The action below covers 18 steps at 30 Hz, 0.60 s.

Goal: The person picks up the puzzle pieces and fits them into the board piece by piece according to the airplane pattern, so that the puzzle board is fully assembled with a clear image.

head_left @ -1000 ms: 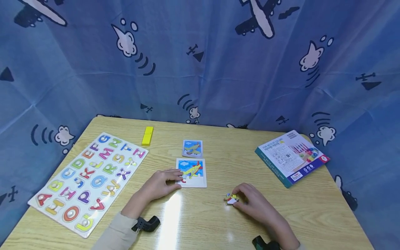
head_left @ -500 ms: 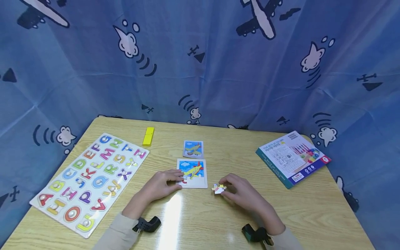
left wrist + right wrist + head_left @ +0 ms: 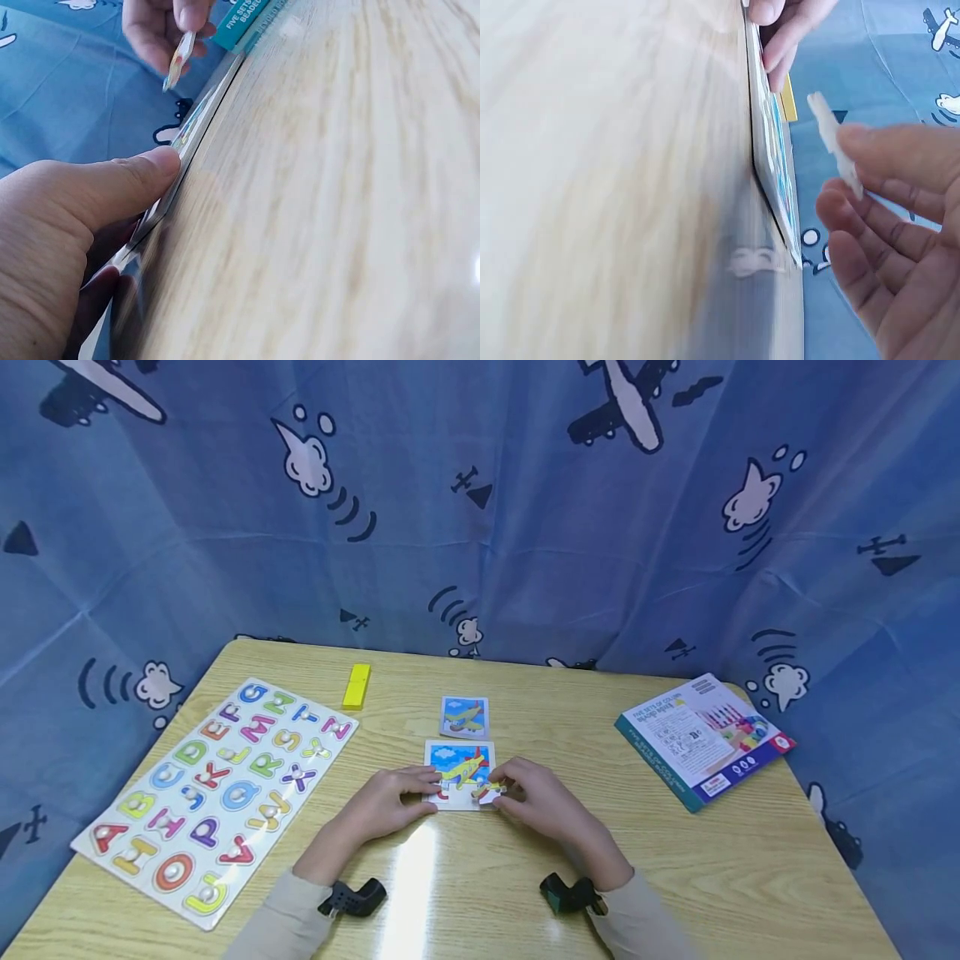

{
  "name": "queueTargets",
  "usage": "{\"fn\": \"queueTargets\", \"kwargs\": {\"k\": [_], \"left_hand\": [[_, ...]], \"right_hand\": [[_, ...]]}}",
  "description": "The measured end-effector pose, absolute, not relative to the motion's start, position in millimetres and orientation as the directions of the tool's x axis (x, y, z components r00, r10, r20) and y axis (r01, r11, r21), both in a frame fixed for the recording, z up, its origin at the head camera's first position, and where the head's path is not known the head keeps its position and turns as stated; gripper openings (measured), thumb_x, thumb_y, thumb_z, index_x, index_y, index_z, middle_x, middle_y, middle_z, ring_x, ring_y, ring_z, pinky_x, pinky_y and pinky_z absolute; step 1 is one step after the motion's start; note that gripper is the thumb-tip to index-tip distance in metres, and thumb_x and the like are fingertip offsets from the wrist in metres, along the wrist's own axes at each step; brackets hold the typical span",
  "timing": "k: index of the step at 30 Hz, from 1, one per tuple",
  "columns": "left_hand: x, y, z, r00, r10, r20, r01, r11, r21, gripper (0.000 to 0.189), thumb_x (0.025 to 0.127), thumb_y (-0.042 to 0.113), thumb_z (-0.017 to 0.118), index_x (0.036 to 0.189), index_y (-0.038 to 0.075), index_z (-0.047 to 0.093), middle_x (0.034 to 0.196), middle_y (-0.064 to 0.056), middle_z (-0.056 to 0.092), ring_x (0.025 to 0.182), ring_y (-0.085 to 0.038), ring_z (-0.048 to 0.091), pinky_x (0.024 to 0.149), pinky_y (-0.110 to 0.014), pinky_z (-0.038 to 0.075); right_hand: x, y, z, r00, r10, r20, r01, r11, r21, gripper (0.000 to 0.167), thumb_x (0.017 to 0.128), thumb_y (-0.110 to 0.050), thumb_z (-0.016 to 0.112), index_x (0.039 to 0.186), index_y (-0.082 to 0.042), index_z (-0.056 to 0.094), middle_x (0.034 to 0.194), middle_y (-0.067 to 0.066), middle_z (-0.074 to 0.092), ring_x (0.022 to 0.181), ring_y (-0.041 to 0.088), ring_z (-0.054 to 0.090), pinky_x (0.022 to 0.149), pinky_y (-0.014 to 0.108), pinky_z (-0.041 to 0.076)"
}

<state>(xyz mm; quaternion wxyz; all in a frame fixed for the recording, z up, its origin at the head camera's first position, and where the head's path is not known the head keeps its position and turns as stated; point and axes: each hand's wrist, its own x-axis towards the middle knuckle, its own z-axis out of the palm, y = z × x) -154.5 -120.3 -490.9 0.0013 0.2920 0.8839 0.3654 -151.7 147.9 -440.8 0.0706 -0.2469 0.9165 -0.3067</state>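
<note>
A small white-framed jigsaw puzzle board (image 3: 461,804) with a yellow aeroplane picture lies flat on the table. At its left end my left hand (image 3: 392,797) holds it, thumb along the near corner and fingertips over the picture. My right hand (image 3: 536,797) pinches a puzzle piece (image 3: 487,792) between thumb and fingers, over the board's lower right part. In the right wrist view the piece (image 3: 832,142) is tilted and apart from the board (image 3: 771,157). The left wrist view shows my left thumb (image 3: 150,172) at the board's edge.
Behind the board lies a matching aeroplane picture card (image 3: 464,717). A large alphabet peg board (image 3: 172,760) covers the table's left side, with a yellow block (image 3: 356,686) near it. A boxed set (image 3: 701,739) lies at the right, before a blue curtain (image 3: 525,568).
My right hand has carried the puzzle piece from the right, leftward and slightly away from me, to over the board. My left hand has stayed at the board's left end.
</note>
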Motion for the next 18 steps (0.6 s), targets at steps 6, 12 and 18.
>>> {"fn": "queueTargets", "kwargs": {"k": [6, 12, 18], "left_hand": [[-154.6, -120.5, -490.1, -0.829, 0.518, 0.211, 0.518, 0.568, 0.64, 0.029, 0.085, 0.028, 0.072, 0.111, 0.015, 0.072, 0.124, 0.001, 0.065, 0.123, -0.02, 0.056, 0.104, -0.038, 0.045], [-155.4, -120.5, -488.7, -0.827, 0.522, 0.207, 0.52, 0.572, 0.635, 0.029, 0.085, 0.027, 0.071, 0.112, 0.015, 0.072, 0.125, 0.0, 0.064, 0.123, -0.02, 0.055, 0.104, -0.039, 0.045], [-155.3, -120.9, -488.6, -0.826, 0.524, 0.206, 0.521, 0.571, 0.635, 0.029, 0.085, 0.027, 0.071, 0.111, 0.015, 0.072, 0.125, 0.0, 0.064, 0.123, -0.02, 0.055, 0.104, -0.038, 0.045]], "right_hand": [[-159.0, 130.6, -446.1, -0.85, -0.524, 0.052, -0.46, 0.691, -0.558, 0.021, 0.085, -0.014, 0.069, 0.106, -0.01, 0.067, 0.096, -0.002, 0.062, 0.08, 0.01, 0.054, 0.067, 0.022, 0.049], [-160.7, 116.8, -448.9, -0.839, -0.537, 0.093, -0.498, 0.686, -0.53, 0.021, 0.086, -0.013, 0.069, 0.106, -0.006, 0.069, 0.097, 0.002, 0.064, 0.077, 0.008, 0.053, 0.066, 0.021, 0.049], [-160.9, 109.1, -449.9, -0.837, -0.537, 0.107, -0.503, 0.678, -0.536, 0.02, 0.087, -0.012, 0.068, 0.105, -0.004, 0.069, 0.1, 0.004, 0.065, 0.077, 0.009, 0.054, 0.065, 0.021, 0.049]]}}
